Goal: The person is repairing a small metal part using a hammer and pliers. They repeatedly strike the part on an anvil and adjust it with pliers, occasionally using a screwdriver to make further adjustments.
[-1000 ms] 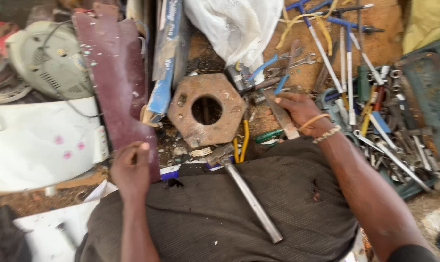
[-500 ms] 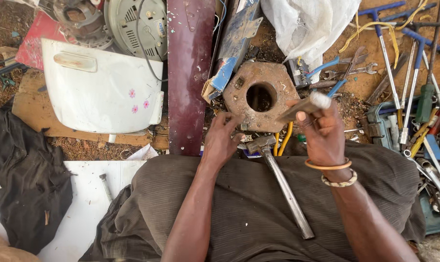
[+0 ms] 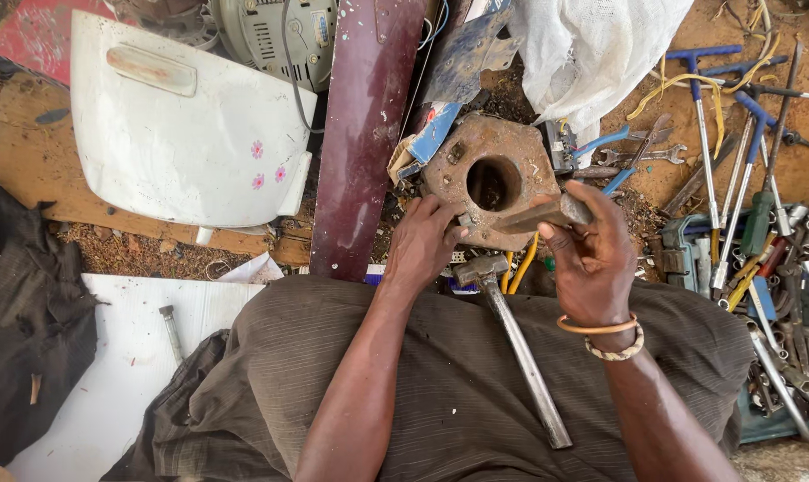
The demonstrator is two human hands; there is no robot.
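A rusty octagonal metal block (image 3: pixel 465 165) with a round hole in its middle lies on the ground ahead of my lap. My left hand (image 3: pixel 424 243) rests on the block's near edge, fingers pinching a small part there. My right hand (image 3: pixel 594 254) grips a short grey metal bar (image 3: pixel 536 215), a chisel-like piece, whose tip lies across the block just below the hole. A hammer (image 3: pixel 511 339) with a metal handle lies on my brown-clothed lap, its head close below both hands, untouched.
Spanners, T-handle wrenches (image 3: pixel 703 98) and several loose tools fill the right side. A dark red metal panel (image 3: pixel 364 134) stands left of the block, beside a white plastic cover (image 3: pixel 177 134). A white bag (image 3: pixel 596 45) lies behind; black cloth (image 3: pixel 25 339) at left.
The view has shifted left. My right hand picked the metal bar from the tools at right and brought it onto the block. My left hand moved from the red panel to the block's edge.
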